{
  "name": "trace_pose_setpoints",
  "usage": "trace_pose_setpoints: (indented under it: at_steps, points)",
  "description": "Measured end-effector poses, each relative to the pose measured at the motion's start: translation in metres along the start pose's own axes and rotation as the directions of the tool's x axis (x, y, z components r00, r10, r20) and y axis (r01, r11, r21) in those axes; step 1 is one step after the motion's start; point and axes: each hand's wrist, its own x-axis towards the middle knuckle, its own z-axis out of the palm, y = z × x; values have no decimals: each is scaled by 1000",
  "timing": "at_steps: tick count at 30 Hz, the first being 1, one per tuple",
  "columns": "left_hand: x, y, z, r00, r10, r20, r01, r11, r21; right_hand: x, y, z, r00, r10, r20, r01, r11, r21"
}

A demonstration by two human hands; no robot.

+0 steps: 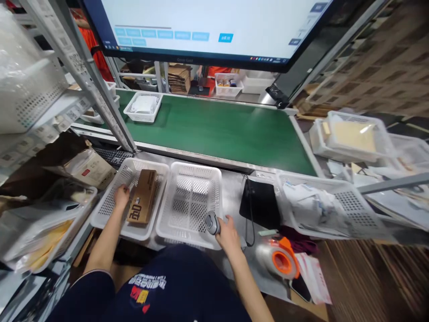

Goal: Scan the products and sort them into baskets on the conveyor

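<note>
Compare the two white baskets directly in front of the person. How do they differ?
The left basket holds a brown cardboard box; the right basket holds nothing. The left hand reaches into the left basket, at the box's edge; the right hand grips a scanner by the right basket's near corner. Both are white, perforated plastic, side by side.

**A warehouse packing station beside a conveyor line**

A green conveyor belt [217,129] runs along the far edge of a steel bench [233,192], under a large screen [208,22] of order buttons. White perforated baskets [189,201] line the bench's near edge, one holding a brown carton [142,197]. A barcode scanner [212,222], tape dispenser [279,258], label-tagged racking [83,67] and flattened cardboard [179,78] complete it.
</note>
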Motion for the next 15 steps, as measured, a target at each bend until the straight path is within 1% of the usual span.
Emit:
trace_pose_setpoints:
  at_steps: [2,4,5,7,9,10,12,15]
  points:
    - [4,23,-5,997,11,-79,-13,1000,-23,-4,-12,-20,999,-50,3,50,999,-6]
    - [4,51,-3,994,63,-91,-72,993,-92,-8,-32,-44,989,-150,3,150,989,-11]
    - [2,66,1,992,98,-78,-109,984,-139,-11,-44,-56,978,-208,3,208,978,-14]
    - [-6,93,15,986,159,-39,-164,957,-241,-15,-68,-79,951,-310,0,310,951,-11]
    - [-20,114,35,979,202,4,-190,924,-331,-18,-87,-94,934,-358,-6,358,934,-4]
    - [-28,121,46,976,218,24,-194,910,-365,-18,-92,-99,932,-362,-12,362,932,1]
    - [-43,130,68,971,233,55,-192,894,-404,-19,-95,-102,939,-343,-21,343,939,12]
    - [-61,131,93,968,220,118,-160,909,-384,-22,-80,-96,956,-293,-23,293,956,23]
